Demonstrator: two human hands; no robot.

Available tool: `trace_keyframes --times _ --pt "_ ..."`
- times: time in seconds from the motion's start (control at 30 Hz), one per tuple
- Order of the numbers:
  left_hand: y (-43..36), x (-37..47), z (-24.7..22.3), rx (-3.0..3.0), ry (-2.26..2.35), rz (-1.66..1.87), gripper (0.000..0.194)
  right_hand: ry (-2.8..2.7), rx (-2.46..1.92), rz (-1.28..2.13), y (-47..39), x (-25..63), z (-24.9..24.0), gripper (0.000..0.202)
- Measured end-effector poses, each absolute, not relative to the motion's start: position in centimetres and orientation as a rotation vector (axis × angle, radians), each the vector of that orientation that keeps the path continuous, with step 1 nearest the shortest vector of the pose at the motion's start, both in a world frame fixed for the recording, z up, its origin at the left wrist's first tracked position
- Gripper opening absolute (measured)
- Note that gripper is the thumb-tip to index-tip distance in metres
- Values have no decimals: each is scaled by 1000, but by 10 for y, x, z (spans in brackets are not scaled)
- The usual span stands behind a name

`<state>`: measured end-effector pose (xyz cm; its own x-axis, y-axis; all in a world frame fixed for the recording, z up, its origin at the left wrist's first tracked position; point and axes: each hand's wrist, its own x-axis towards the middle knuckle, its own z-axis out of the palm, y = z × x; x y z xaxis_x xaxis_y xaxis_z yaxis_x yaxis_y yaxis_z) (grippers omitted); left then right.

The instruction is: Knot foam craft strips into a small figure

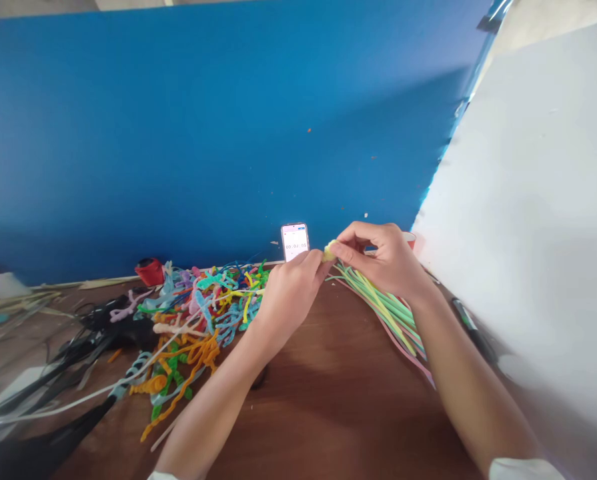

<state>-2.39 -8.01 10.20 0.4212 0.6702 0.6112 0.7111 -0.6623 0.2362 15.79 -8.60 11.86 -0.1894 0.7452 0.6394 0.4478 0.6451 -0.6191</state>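
Between the fingertips of both hands is a small pale-yellow fuzzy piece, which looks like a coiled pipe cleaner. My left hand pinches it from the left, back of the hand facing me. From the right, my right hand grips it between thumb and curled index finger. Beneath the right hand and forearm lies a bundle of straight pipe cleaners in green, yellow and pink. A tangled heap of bent, many-coloured pipe cleaners sits to the left of my left hand.
A phone showing a running timer leans by the blue wall. Black straps and a white cable cross the brown table on the left. Near the white panel lies a marker; a red roll stands back left.
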Motion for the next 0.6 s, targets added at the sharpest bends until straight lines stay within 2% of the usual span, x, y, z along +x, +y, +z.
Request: trace_keyframes --times 0.17,0.27,0.43,0.5,0.6 --pt "-78 -28 110 -2882 -1403 -941 23 -1833 -993 296 -82 161 117 31" --pt "-75 -31 110 -3169 -1400 -942 26 -1862 -1038 299 -77 165 116 33" --pt "-70 -30 104 -3491 -1494 -1230 19 -1890 -1063 344 -63 166 109 30" --pt "-68 -30 102 -3449 -1503 -1430 17 -1800 -1071 352 -57 167 106 27" --pt "-64 -33 102 -3267 -1461 -1712 24 -1712 -1064 452 -53 168 105 29"
